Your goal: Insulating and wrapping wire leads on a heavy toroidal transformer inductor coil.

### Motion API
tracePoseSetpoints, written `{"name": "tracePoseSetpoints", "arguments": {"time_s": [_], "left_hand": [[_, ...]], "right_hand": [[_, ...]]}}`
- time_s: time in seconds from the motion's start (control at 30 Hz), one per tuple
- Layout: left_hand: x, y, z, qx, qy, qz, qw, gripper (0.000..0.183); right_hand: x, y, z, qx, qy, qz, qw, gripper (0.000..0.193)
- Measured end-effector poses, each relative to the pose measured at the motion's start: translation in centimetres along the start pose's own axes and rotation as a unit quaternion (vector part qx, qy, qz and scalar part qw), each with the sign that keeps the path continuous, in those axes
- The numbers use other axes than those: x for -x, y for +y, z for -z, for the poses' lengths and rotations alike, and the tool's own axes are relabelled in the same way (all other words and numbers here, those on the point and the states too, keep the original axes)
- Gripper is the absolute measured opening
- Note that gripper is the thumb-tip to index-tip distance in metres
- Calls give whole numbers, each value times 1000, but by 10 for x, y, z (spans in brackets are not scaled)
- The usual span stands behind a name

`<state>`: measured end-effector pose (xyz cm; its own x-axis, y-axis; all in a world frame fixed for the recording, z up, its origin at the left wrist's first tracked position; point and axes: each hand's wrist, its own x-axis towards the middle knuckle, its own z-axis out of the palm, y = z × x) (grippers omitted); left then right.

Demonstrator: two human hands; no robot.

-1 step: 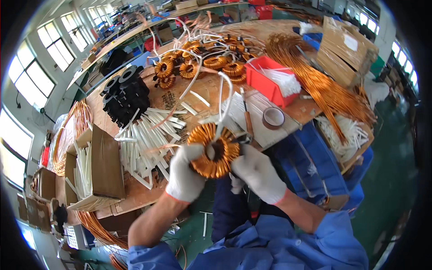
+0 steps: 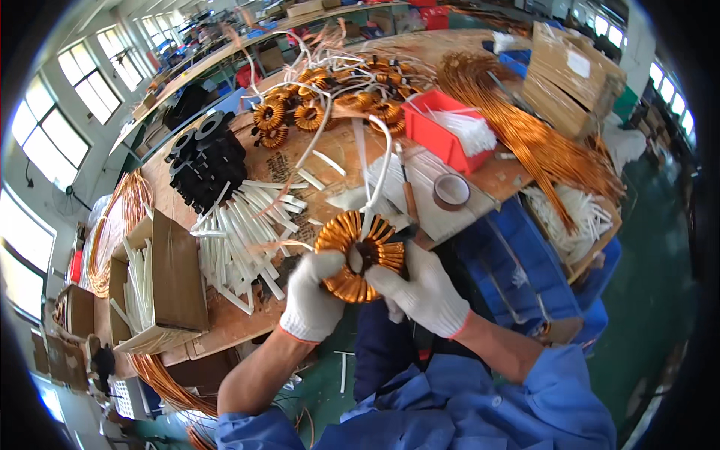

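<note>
A ring-shaped coil (image 2: 347, 226), wound with thick copper wire, is held up between my two gloved hands at the table's near edge. A white-sleeved lead rises from its top, and a second lead sticks out to the left with a bare copper end. My left hand (image 2: 313, 294) grips the coil's left side, thumb over the winding. My right hand (image 2: 427, 291) has its thumb laid on the lower right of the coil, near the centre hole. The right fingers behind the ring are partly hidden. Loose white sleeving tubes (image 2: 238, 238) lie on the table left of the coil.
Several finished coils (image 2: 310, 116) are heaped at the back. A red bin (image 2: 433, 136) of white tubes, a tape roll (image 2: 452, 192) and a wooden-handled tool (image 2: 409, 196) stand right of centre. Black spools (image 2: 206, 169) and a cardboard box (image 2: 176, 281) are left; blue crates (image 2: 517, 262) lie right.
My right hand has shifted left, its thumb moving from the coil's right edge onto its front near the hole. The coil has moved slightly right and tilted; my left hand keeps its hold.
</note>
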<state>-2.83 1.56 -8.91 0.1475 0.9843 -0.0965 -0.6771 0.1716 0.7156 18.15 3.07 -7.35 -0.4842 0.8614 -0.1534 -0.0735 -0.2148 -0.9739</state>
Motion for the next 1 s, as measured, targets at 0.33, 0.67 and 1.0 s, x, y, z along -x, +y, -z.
{"name": "tracePoseSetpoints", "arguments": {"time_s": [0.33,0.67,1.0], "left_hand": [[-38,-6,-42,-490,-108,-68,862,56],[-73,-94,24,-348,-17,-300,888,51],[-83,-132,85,-284,119,-382,871,73]], "right_hand": [[12,-8,59,583,209,434,654,72],[54,200,56,-75,273,3,959,39],[89,104,41,359,202,411,813,28]]}}
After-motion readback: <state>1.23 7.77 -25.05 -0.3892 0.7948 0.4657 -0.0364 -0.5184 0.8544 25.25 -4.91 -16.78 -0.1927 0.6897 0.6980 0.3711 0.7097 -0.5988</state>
